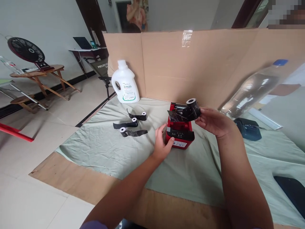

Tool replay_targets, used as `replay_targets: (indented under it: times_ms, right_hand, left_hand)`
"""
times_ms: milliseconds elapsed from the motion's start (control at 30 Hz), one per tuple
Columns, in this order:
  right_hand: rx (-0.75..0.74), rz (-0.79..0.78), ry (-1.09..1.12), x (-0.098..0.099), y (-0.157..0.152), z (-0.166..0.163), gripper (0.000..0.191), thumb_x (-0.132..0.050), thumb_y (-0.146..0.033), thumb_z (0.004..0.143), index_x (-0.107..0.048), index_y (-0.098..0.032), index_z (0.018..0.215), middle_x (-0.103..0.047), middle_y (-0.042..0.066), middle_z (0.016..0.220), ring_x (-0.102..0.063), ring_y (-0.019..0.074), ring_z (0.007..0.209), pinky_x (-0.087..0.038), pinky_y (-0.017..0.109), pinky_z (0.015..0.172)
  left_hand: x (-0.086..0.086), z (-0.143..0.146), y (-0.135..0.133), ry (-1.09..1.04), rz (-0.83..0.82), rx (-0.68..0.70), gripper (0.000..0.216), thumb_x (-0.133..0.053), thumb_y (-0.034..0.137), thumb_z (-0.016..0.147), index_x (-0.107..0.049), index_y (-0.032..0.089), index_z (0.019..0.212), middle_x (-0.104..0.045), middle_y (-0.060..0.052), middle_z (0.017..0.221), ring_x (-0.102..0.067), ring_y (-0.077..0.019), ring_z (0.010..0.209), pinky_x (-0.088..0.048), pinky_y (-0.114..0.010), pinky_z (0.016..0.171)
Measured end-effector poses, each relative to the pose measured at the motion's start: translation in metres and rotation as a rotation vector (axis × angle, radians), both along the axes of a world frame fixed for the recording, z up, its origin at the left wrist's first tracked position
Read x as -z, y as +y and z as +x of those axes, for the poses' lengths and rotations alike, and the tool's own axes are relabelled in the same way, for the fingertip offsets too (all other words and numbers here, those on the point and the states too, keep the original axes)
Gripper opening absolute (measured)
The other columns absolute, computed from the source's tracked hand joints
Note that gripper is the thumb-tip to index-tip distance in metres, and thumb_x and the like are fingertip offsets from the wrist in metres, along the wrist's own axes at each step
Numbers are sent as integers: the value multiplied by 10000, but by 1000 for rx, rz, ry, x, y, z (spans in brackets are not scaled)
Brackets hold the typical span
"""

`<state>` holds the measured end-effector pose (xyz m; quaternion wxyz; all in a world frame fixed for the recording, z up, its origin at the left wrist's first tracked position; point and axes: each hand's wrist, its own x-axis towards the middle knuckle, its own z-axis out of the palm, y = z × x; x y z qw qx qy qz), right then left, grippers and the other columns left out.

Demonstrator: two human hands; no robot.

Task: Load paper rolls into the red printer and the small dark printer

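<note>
My right hand [212, 121] pinches a roll of black film [194, 109] with a white core, holding it above the back of a small red and black machine [181, 135]. A loose strip hangs from the roll to the left, over the machine's open top. The machine looks like a label printer, with buttons and a white label on its front. My left hand [162, 141] grips its front left corner, thumb at the front and fingers along the left side. On the cloth to the left lie several more black rolls [134, 121] with their strips partly unrolled.
A white jug [125, 84] stands by the cardboard wall [166, 60]. To the right are a large clear bottle [254, 87], a dark blue object [247, 128] and a dark flat object [289, 190]. The green cloth [128, 152] covers a wooden board [71, 178]. Someone stands behind the cardboard.
</note>
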<state>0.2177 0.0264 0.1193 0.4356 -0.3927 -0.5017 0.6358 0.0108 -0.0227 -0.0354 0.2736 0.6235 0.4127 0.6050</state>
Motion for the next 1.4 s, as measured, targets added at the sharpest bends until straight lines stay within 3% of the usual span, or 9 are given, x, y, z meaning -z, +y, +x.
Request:
replay_targets:
  times_ms: [100,200,400,567,800,1033,1233,1300,1400]
  right_hand:
    - [-72,-18,-73,2,-1,8,304,-831,-382,683,-750,-208,919,-676,35,794,-581,137,628,-467,271,534]
    - [-119,0,-291,9,1,16,335,-816,-378,700,-748,-190,970,-694,47,831,-591,146,637,-492,304,589]
    - [84,252,-879,37,14,4,211,-666,-265,808,-749,-189,986,-731,55,851,-644,210,759,-502,349,728]
    - [145,426,-1227,56,19,-22,297,-565,-209,895,-737,-161,1132,-753,98,1045,-597,284,1065,-457,377,916]
    - [154,390,-1456,59,17,-37,351,-557,-226,912,-707,-196,1228,-736,124,1120,-463,336,1232,-374,455,996]
    - [136,352,-1462,61,24,-41,274,-608,-215,848,-759,-219,1076,-746,128,1040,-443,387,1229,-367,526,959]
    - [77,240,-1006,45,28,-9,218,-601,-390,850,-737,-223,811,-726,53,847,-614,280,912,-451,416,853]
    - [203,189,-912,41,30,3,275,-616,-464,828,-701,-203,810,-705,54,842,-624,252,842,-470,389,803]
    - [510,223,-812,44,34,12,433,-700,-530,755,-642,-192,1019,-681,99,1094,-618,272,991,-482,410,860]
  left_hand:
    - [-4,2,-3,29,71,-18,660,-601,271,890,-329,220,1490,-455,-149,1469,-449,-269,1379,-394,-456,1140]
    - [-12,4,-9,140,199,-72,654,-638,243,864,-368,220,1460,-572,-132,1352,-491,-263,1312,-400,-465,1112]
    - [-24,7,-27,432,429,-115,399,-644,219,828,-582,224,1222,-729,-54,981,-587,-254,1060,-367,-480,1036]
    - [-21,8,-25,651,468,-222,452,-541,42,789,-694,295,1131,-737,-27,1107,-562,-243,1113,-312,-466,1062]
    - [-18,1,-16,752,389,-189,480,-548,80,795,-683,283,1210,-712,-23,1239,-533,-267,1212,-260,-492,1103]
    - [-21,-3,-13,750,409,-171,406,-540,141,862,-688,288,1210,-728,-15,1217,-582,-241,1175,-230,-469,1143]
    - [-19,-4,-11,757,422,-170,399,-524,141,904,-678,319,1227,-737,-17,1199,-598,-235,1145,-263,-461,1126]
    - [-19,-3,-11,760,436,-197,399,-524,138,911,-676,326,1229,-744,-15,1183,-609,-233,1125,-286,-451,1102]
    - [-19,-1,-12,760,469,-239,394,-522,128,917,-676,327,1220,-754,-6,1161,-624,-230,1098,-311,-439,1054]
